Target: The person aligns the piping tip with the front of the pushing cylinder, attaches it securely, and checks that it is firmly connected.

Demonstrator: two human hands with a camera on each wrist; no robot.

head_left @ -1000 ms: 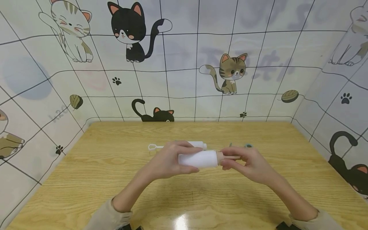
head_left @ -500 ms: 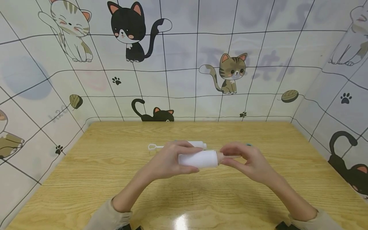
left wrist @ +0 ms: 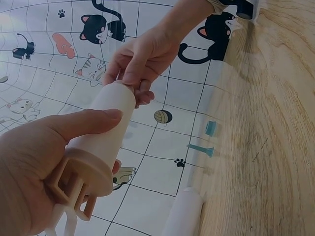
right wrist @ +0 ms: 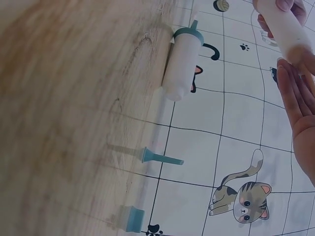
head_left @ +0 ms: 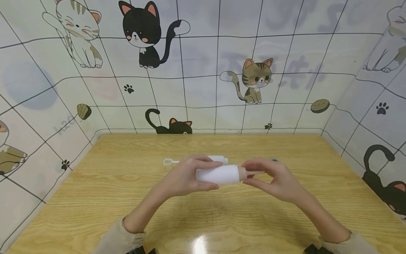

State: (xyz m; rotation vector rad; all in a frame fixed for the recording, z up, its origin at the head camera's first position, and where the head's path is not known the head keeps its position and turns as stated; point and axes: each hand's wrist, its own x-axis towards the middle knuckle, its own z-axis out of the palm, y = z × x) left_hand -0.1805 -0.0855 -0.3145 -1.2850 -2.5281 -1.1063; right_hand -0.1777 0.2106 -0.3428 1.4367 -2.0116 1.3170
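My left hand [head_left: 185, 176] grips a white plastic bottle [head_left: 218, 174], held sideways over the table. At the bottle's right end is a beige cap [head_left: 243, 174] with a thin nozzle [head_left: 254, 173] pointing right. My right hand [head_left: 274, 180] pinches this cap between thumb and fingers, the nozzle running into its palm. The left wrist view shows a beige end piece [left wrist: 91, 169] with open square prongs at the bottle's other end. Part of that piece lies behind the left hand.
Behind the hands a second white bottle [right wrist: 182, 69] with a teal collar [right wrist: 189, 34] lies on the wooden table [head_left: 142, 211]. A teal nozzle [right wrist: 160, 157] and a teal cap [right wrist: 135, 220] stand at the back right. A white loop [head_left: 168, 162] shows left of my left hand.
The right hand's fingers have shifted around the cap and spread somewhat, away from the nozzle's stem. The left hand and bottle have hardly moved.
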